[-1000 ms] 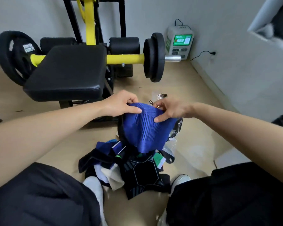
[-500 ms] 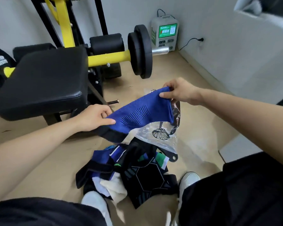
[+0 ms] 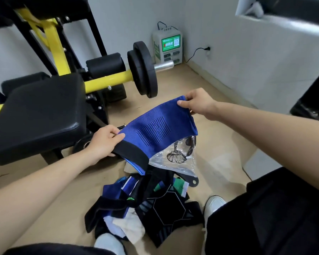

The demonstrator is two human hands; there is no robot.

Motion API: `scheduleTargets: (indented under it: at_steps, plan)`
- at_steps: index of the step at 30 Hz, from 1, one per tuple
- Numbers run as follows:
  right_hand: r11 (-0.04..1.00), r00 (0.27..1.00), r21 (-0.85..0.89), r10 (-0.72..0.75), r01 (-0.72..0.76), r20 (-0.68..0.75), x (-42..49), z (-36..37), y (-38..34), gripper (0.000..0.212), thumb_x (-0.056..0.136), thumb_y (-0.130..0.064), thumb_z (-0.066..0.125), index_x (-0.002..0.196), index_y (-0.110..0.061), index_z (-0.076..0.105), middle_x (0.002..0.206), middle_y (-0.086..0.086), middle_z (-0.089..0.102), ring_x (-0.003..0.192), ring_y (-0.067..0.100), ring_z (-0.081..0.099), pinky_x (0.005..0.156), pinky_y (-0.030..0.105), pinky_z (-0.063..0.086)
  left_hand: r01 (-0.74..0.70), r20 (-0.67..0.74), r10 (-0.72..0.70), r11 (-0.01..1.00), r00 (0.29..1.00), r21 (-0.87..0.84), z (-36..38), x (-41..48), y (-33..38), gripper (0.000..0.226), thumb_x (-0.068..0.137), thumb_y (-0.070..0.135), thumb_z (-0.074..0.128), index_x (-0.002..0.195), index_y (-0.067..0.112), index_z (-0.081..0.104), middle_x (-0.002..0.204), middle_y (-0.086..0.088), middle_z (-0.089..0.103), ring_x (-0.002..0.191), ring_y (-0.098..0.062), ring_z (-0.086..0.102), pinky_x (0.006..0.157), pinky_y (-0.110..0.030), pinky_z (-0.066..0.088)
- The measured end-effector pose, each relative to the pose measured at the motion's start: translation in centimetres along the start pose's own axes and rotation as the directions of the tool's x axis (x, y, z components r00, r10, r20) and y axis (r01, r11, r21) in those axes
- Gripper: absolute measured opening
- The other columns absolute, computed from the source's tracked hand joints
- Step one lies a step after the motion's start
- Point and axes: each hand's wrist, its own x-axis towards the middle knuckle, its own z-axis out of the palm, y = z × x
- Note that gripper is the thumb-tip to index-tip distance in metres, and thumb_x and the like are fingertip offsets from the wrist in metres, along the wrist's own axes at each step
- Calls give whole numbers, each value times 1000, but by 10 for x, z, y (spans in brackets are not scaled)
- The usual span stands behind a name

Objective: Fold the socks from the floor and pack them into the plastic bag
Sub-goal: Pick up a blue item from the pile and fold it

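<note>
While the blue sock (image 3: 158,129) hangs stretched in the air between both hands, it is held only at its two ends: the left hand (image 3: 103,142) pinches the black cuff, and the right hand (image 3: 195,103) pinches the far end between thumb and fingers. Just below it the plastic bag (image 3: 173,159) lies flat on the floor (image 3: 219,144), its near edge meeting the heap of loose socks (image 3: 155,205) between the person's feet.

The likeliest slip, as I judge it, comes at the fold. A second blue layer shows below the cuff, so the sock looks doubled; if either pinch catches only the top layer, the other could sag or drop onto the heap. A fold made in mid-air may also come out skewed, since nothing flat backs the cloth.

The bag is the other worry — its mouth is not visibly open, and thin film tends to slide or crumple when a bundle is pushed in one-handed.
</note>
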Motion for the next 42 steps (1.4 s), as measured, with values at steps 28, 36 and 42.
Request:
scheduleTargets:
  at_steps: [28,36,42]
  plan:
    - [958,935,29,-285,285,213,-47,88,-26,42,74,-27,87,111,-17,70,103,-7,71,92,19,68,86,32,57,291,241,-165,608,956,-739,14,-23,76,25,92,11,71,113,-3,68,108,-19,74,101,-26,74,69,-26,62]
    - [966,961,32,-260,258,96,-39,75,-28,18,80,-13,80,95,-8,71,87,3,70,67,10,58,67,21,50,-6,-12,1,901,1000,-434,0,-24,70,31,86,28,80,111,12,71,95,-6,77,90,-19,76,78,-31,61]
    - [968,934,184,-217,169,284,-39,50,-42,9,87,2,69,93,-1,63,86,10,63,61,3,58,58,15,48,-475,19,487,842,873,255,-14,-12,52,82,67,61,82,139,35,51,134,12,51,127,-12,44,104,-38,42]
